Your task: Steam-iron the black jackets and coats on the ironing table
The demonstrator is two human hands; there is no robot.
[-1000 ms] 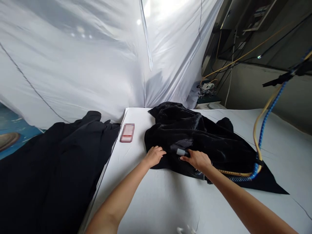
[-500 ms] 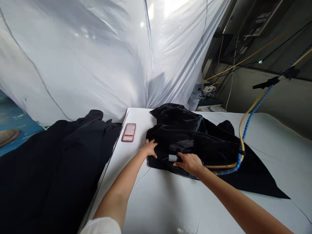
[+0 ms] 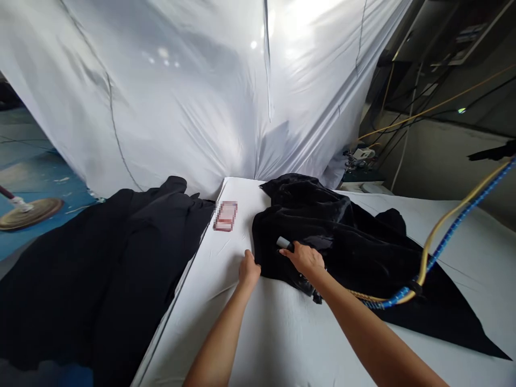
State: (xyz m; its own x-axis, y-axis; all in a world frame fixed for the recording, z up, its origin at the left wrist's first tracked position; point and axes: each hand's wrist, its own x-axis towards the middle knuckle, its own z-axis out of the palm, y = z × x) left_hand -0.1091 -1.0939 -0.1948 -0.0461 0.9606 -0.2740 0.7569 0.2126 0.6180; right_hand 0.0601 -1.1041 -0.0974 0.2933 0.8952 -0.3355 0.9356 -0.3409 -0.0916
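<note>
A black garment (image 3: 363, 242) with a soft sheen lies rumpled across the white table. My right hand (image 3: 305, 258) is closed round the handle of a steam iron (image 3: 284, 243), over the garment's near left part. The handle's grey end shows; the dark body is largely hidden by my hand and blends with the cloth. A yellow hose and a blue hose (image 3: 463, 215) run from behind my right wrist. At the garment's left edge is my left hand (image 3: 249, 267), its fingers curled closed on the cloth.
A phone-shaped red item (image 3: 226, 216), blurred out, lies left of the garment. More dark cloth (image 3: 108, 269) is heaped beyond the table's (image 3: 262, 344) left edge. White sheeting (image 3: 181, 107) hangs behind. A round-based stand (image 3: 32, 212) is on the blue floor.
My left hand has drawn back toward me, from spread flat on the cloth to closed at its edge. The iron has turned, its grey end tilting farther away. The view has shifted left.
</note>
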